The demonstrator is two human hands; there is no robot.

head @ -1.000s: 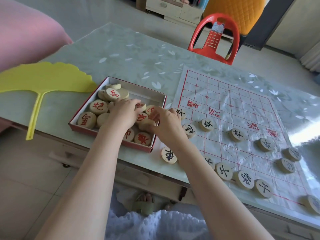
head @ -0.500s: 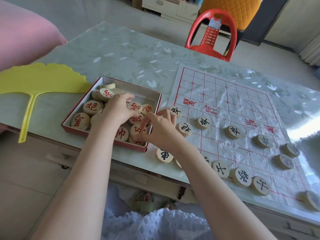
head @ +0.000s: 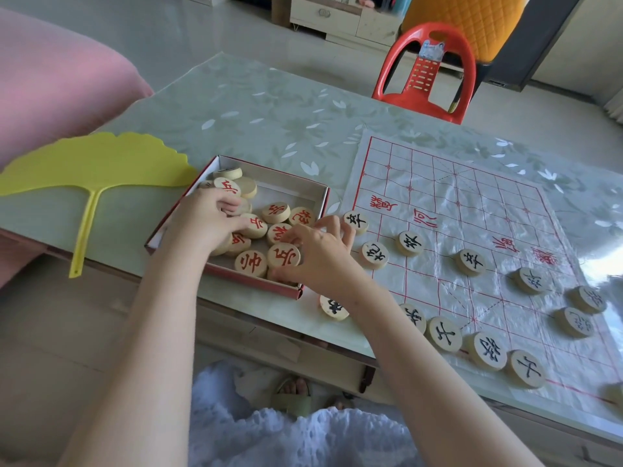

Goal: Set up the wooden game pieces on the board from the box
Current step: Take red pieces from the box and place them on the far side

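Both hands in box (head: 313, 193): left hand (head: 202, 220) curled over red-marked pieces (head: 251, 262); right hand (head: 317, 251) pinching red-marked piece (head: 284, 256), board (head: 472, 210) just right.

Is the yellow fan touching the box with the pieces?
Touching, it seems. In the head view the fan's right edge meets the box's far left corner, with no strip of table showing between them there.
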